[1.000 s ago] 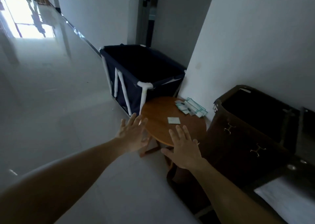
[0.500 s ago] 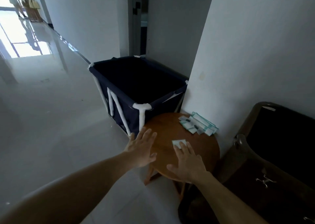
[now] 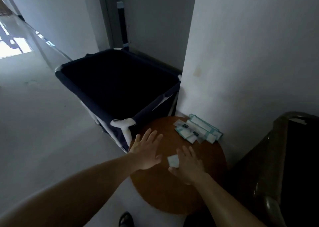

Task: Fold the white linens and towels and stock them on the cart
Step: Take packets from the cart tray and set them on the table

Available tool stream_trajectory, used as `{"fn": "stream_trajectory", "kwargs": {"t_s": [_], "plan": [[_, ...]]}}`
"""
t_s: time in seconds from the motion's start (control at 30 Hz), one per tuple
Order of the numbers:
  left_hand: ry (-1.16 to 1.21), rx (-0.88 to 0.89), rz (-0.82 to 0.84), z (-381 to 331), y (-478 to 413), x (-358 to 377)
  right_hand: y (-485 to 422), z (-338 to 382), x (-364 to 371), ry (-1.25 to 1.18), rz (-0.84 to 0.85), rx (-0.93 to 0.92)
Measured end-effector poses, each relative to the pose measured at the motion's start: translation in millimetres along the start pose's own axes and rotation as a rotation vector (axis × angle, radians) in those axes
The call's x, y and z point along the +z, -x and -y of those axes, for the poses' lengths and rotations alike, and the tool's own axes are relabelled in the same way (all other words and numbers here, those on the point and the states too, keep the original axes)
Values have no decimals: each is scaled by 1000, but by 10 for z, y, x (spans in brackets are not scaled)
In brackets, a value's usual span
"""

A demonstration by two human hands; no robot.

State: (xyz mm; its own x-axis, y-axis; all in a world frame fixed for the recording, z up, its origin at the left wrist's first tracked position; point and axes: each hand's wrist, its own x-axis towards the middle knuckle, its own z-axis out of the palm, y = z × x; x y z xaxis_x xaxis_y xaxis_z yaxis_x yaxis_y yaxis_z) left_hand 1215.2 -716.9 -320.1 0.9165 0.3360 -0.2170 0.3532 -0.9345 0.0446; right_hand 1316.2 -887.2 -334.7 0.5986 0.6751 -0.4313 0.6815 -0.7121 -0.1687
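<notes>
- Single view: worn head cam, wide-angle, facing forward and steeply down.
- Sits close over the round wooden table (image 3: 172,194). Both forearms enter from the bottom edge, with left hand (image 3: 146,152) and right hand (image 3: 189,164) near frame centre.
- Navy fabric bin (image 3: 96,95) is just beyond the table.
- White wall corner (image 3: 241,62) is on the right, and the corridor floor (image 3: 34,123) runs off upper left.

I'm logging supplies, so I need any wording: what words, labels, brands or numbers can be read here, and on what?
No text can be read in this view.
White and teal packets on the round wooden table: any print is too blurred to read.
Small white card beside the right hand: no legible marking.
Navy fabric bin: no label shows.
</notes>
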Motion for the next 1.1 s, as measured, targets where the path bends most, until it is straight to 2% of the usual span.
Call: {"fn": "stream_trajectory", "kwargs": {"t_s": [0.27,0.5,0.7,0.93,1.1], "plan": [[6,192,128,195,-1431,96,-996,-219,-114,-99,76,208],[-1,296,237,442,-2546,323,-1854,-447,-188,-200,28,350],[140,228,374,438,-3164,809,-2649,-903,-41,-194,19,395],[393,81,348,344,-3609,1213,-3599,-1360,192,-154,-86,306],[475,-16,376,241,-3813,1409,-3976,-1524,400,11,-80,222]]}}
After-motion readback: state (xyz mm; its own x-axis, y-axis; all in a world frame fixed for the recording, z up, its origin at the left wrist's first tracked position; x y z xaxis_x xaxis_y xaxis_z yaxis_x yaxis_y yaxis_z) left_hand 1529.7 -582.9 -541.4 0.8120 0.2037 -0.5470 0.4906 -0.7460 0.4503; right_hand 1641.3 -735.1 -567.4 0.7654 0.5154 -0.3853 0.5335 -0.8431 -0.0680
